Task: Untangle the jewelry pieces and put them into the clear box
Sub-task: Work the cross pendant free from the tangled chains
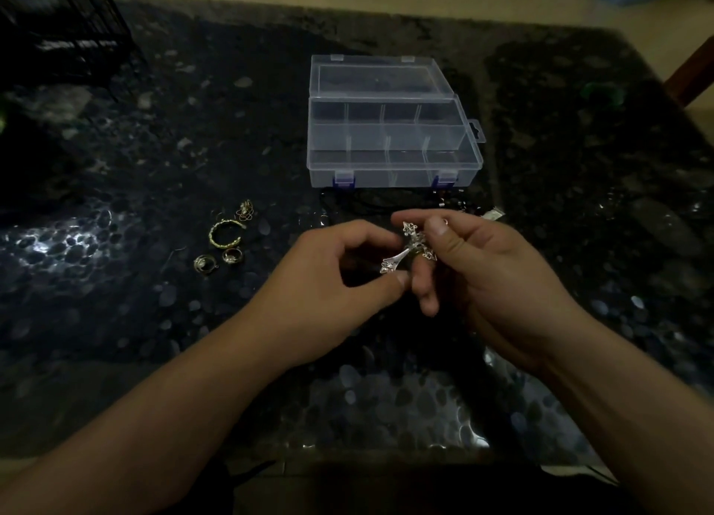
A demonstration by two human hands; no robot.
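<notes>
Both my hands are up over the near half of the table (386,410), working one piece. My left hand (332,282) is curled, thumb and forefinger pinching the lower tip of the silver cross pendant (409,250). My right hand (490,279) is curled too, thumb pressing the pendant's crossbar against the fingers behind it.

Pendant looks like thin filigree metal: light, stiff, probably bends at the lacy tips if I lever it. Polished, so likely slippery. Best hold is the solid centre, not the ends. Can't tell whether a chain still hangs off it; the area under my fingers is too dark.

Left of my hands, loose on the table and apart from each other: gold bangle (226,234), two small rings (219,260), a wire earring (245,209). All small, rigid, easy to flick away, so pinch from above, no sliding.

Just past my fingers a dark cord (371,201) lies along the front of the clear box (390,143). Soft, will snag, so lift over it.

Box lid is open and tipped back, compartments look empty, front wall low. Straight path forward from my hands, nothing in between but the cord. Black wire rack (73,35) sits far left, well out of the way.
</notes>
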